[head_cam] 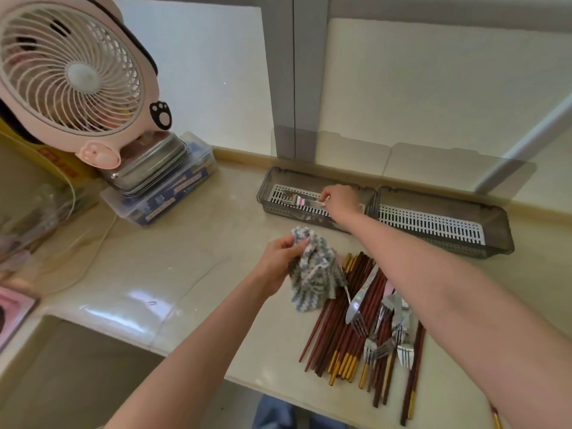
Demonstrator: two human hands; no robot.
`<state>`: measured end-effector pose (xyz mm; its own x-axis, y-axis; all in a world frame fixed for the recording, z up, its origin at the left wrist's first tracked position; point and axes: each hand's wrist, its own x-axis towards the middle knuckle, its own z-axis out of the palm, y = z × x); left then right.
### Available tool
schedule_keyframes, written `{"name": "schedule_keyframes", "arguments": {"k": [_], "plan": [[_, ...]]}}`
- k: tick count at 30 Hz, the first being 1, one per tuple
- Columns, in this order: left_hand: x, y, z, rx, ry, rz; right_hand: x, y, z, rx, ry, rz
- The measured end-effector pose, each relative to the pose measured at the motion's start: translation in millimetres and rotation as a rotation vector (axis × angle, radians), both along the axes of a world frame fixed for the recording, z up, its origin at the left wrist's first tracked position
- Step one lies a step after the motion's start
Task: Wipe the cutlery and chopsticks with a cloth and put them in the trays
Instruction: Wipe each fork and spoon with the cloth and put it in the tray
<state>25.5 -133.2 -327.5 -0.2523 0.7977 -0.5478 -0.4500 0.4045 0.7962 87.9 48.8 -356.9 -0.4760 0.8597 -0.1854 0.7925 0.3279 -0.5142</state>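
Right hand (339, 201) is stretched out to the left tray (265, 193), fingertips pinching the handle end of a fork (301, 200), tines pointing left, low over the white slotted insert; whether it touches, I cannot tell. Left hand (278, 263) grips a bunched blue-and-white cloth (315, 274) above the bench (201, 243). Just beside the cloth, chopsticks (334, 335) lie heaped near the front edge, loose cutlery (383, 323) on top. Right tray (495, 233) sits touching the left one

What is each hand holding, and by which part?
Left hand grips the cloth by its bunched top; right hand pinches a fork by its handle end, over the left tray.
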Motion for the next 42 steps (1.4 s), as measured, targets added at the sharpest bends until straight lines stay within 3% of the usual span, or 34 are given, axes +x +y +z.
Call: {"name": "schedule_keyframes", "arguments": {"k": [5,8,15,17,21,23,29,33,36,39,42], "plan": [[-3.7,-12.9,-11.3,0.007,-0.021,0.048,-14.4,9.2,-20.6,-0.184,-0.138,0.139],[-8.3,-15.7,-15.6,-0.002,-0.045,0.07,-13.1,11.6,-23.4,-0.229,-0.111,0.135],[-20.3,-13.3,-20.4,-0.031,-0.103,0.153,33.7,-32.9,1.8,0.185,0.28,0.1],[-19.2,-11.8,-21.9,-0.042,-0.123,0.173,54.3,-53.7,-8.3,0.157,0.2,0.154],[-7.5,-10.3,-27.9,-0.076,-0.183,0.148,82.0,-83.2,-43.2,0.062,-0.288,0.156],[-0.9,-9.1,-29.2,-0.082,-0.208,0.116,86.2,-87.9,-50.2,-0.004,-0.281,0.129],[5.4,-7.2,-24.4,-0.037,-0.294,0.101,92.2,-70.5,-25.7,-0.462,0.104,-0.126],[2.1,-9.7,-23.0,-0.001,-0.342,0.114,116.3,-61.0,3.0,-0.864,0.824,-0.345],[3.7,-9.8,-20.0,0.036,-0.361,0.123,125.2,-63.7,13.4,-0.981,1.241,-0.516],[9.0,-7.3,-16.3,0.087,-0.379,0.133,121.5,-77.2,15.3,-1.013,1.431,-0.626],[14.2,-2.3,-10.2,0.161,-0.401,0.174,112.1,-96.5,13.7,-1.031,1.433,-0.683]]}}
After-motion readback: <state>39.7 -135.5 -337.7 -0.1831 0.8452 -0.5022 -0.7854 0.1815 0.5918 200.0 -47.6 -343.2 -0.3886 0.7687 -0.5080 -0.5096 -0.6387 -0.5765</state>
